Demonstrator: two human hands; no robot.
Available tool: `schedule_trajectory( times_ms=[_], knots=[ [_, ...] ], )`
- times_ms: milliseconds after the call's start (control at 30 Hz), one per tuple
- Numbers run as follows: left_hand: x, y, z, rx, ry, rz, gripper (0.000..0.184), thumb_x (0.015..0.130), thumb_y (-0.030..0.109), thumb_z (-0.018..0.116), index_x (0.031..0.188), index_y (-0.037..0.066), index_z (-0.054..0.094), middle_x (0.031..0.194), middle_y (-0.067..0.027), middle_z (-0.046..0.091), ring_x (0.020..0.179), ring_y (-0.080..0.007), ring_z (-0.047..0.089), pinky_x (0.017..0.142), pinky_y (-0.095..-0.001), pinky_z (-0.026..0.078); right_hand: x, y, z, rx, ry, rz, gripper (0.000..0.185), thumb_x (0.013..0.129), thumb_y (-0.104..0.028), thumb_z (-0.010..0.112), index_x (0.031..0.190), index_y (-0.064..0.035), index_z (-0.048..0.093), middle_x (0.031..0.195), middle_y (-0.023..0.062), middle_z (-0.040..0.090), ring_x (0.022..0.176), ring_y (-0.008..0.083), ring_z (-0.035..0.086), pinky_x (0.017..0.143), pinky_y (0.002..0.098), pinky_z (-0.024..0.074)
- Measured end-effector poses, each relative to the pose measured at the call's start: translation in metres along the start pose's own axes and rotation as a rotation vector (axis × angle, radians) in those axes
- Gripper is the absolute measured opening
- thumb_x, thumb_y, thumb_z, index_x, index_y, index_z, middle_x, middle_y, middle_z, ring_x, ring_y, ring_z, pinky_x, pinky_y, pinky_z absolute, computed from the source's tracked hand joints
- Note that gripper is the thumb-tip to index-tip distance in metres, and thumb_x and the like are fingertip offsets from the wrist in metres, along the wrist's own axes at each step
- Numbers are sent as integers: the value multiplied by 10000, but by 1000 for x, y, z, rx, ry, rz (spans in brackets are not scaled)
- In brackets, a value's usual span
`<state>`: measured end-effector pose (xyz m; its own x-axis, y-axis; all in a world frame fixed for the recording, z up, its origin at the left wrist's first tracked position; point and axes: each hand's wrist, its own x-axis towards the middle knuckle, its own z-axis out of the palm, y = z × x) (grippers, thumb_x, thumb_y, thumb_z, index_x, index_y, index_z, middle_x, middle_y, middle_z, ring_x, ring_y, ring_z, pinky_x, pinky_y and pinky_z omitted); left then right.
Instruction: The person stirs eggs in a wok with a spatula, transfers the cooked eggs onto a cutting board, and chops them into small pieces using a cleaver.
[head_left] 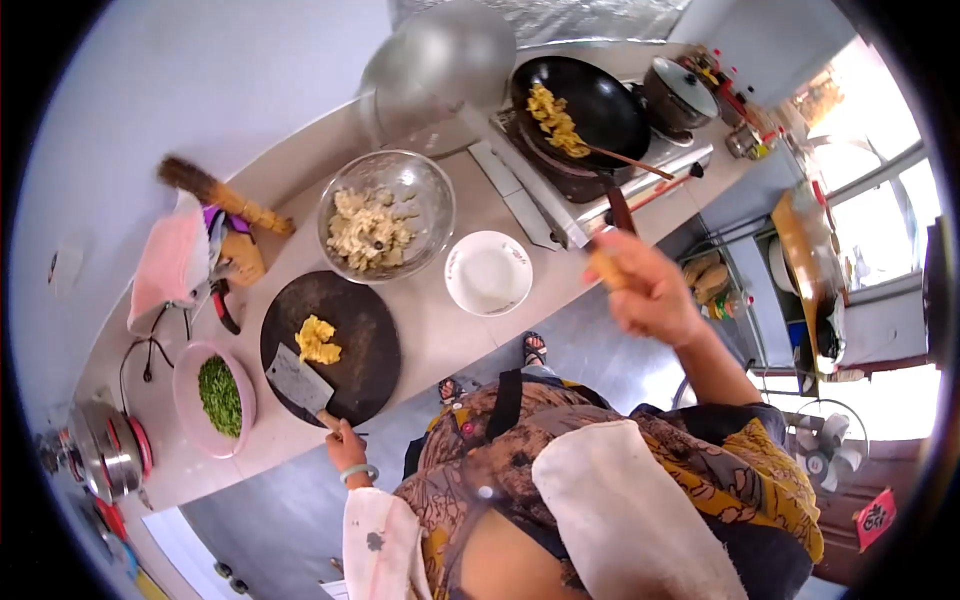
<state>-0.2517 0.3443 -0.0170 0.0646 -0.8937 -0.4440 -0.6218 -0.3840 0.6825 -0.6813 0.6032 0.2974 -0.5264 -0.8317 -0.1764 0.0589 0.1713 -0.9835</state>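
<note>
My left hand (pixel 346 447) is wrapped round the handle of a cleaver (pixel 300 382), whose blade lies on the round dark cutting board (pixel 372 345) beside a small heap of cooked egg (pixel 317 340). My right hand (pixel 645 290) is closed round the wooden handle of a metal-bladed utensil (pixel 560 222), raised near the counter's front edge; its blade points toward the stove. A white bowl (pixel 489 274) sits left of this hand. Behind the board is a metal bowl (pixel 435 205) with a pale chopped mixture (pixel 368 230).
A black wok (pixel 600 105) with egg pieces and a wooden-handled tool rests on the stove (pixel 690 155), beside a lidded pot (pixel 682 92). Chopped greens fill a pink bowl (pixel 247 405) at left. A brush (pixel 225 195) and red-black handled tool (pixel 225 307) lie behind.
</note>
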Motion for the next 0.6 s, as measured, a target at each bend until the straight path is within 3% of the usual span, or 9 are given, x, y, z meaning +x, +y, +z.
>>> schedule_trajectory(
  times_ms=[100, 200, 233, 333, 367, 467, 533, 600],
  knots=[
    [-5, -18, -1, 233, 386, 264, 487, 869, 361, 668, 1110, -42, 538, 839, -116, 582, 716, -162, 560, 623, -294, 462, -1, -8, -55, -84, 301, -66, 600, 833, 52, 534, 1406, -60, 396, 1036, 73, 617, 561, 62, 532, 487, 202, 431],
    [-31, 19, 10, -94, 327, 262, 395, 889, 260, 659, 1127, -34, 544, 859, -86, 565, 720, -181, 542, 674, -288, 458, 4, 14, -138, -241, 485, -18, 526, 863, -10, 569, 1364, -57, 417, 831, 4, 567, 523, 58, 475, 460, 203, 383],
    [-34, 40, 21, -21, 353, 331, 314, 897, 163, 649, 1141, -14, 561, 870, -64, 552, 733, -169, 524, 674, -299, 460, 7, 16, -150, -321, 582, -2, 354, 873, -75, 621, 1211, -41, 522, 751, -17, 489, 563, 72, 438, 504, 227, 368],
    [-39, 75, 62, 83, 270, 724, 260, 910, 85, 618, 1153, 0, 575, 913, -60, 572, 797, -152, 552, 713, -279, 476, 24, 77, -231, -689, 640, -117, 164, 893, -140, 644, 1006, -40, 577, 704, -36, 464, 591, 43, 413, 518, 225, 352],
    [-44, 96, 83, -30, 133, 718, 255, 924, 87, 607, 1158, -10, 577, 956, -73, 595, 837, -152, 567, 763, -276, 477, 29, 75, -238, -708, 655, -140, 176, 896, -178, 661, 881, -42, 550, 696, -45, 428, 647, 51, 387, 573, 237, 346],
    [-98, 202, 142, -109, -226, 711, 203, 935, 56, 584, 1119, -28, 595, 1053, -89, 630, 951, -140, 590, 863, -269, 473, 46, 81, -261, -696, 649, -127, 182, 900, -188, 659, 903, -42, 552, 700, -43, 429, 666, 59, 389, 587, 243, 348],
    [-125, 246, 186, -102, -388, 722, 185, 906, 27, 597, 1087, -4, 624, 1022, -98, 645, 929, -161, 613, 829, -289, 505, 61, 78, -266, -650, 622, -81, 202, 897, -190, 656, 891, -30, 533, 708, -15, 431, 674, 75, 392, 587, 262, 358],
    [-161, 296, 229, -159, -592, 867, 185, 913, 38, 592, 1093, 4, 622, 991, -87, 653, 932, -163, 623, 811, -289, 512, 77, 84, -270, -576, 562, -68, 216, 895, -193, 656, 886, -25, 521, 712, -2, 434, 674, 86, 394, 585, 273, 364]
  ],
)
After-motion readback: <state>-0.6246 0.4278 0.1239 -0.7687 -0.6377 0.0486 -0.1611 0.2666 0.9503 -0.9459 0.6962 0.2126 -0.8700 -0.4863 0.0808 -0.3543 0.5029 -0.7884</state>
